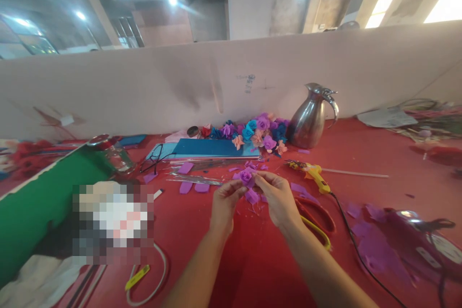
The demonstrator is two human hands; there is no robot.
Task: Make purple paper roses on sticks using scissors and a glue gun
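Between my two hands is a small purple paper flower (247,178), held over the red table. My left hand (227,197) pinches it low on its left side with thumb and fingertips. On the other side, the thumb and fingers of my right hand (276,195) close on its petals. Purple paper scraps (252,196) lie just beneath the flower. Left of my hands are cut purple petals (186,168) and a bundle of thin wires (197,177). A yellow glue gun (317,178) rests to the right, beyond red-and-yellow-handled scissors (317,216) partly behind my right forearm.
Finished paper flowers (263,130) in purple, blue and peach are heaped at the back beside a steel jug (310,118). Blue sheets (209,147), eyeglasses (157,156) and a glass jar (115,154) stand left. A black cord (352,236) crosses the right side.
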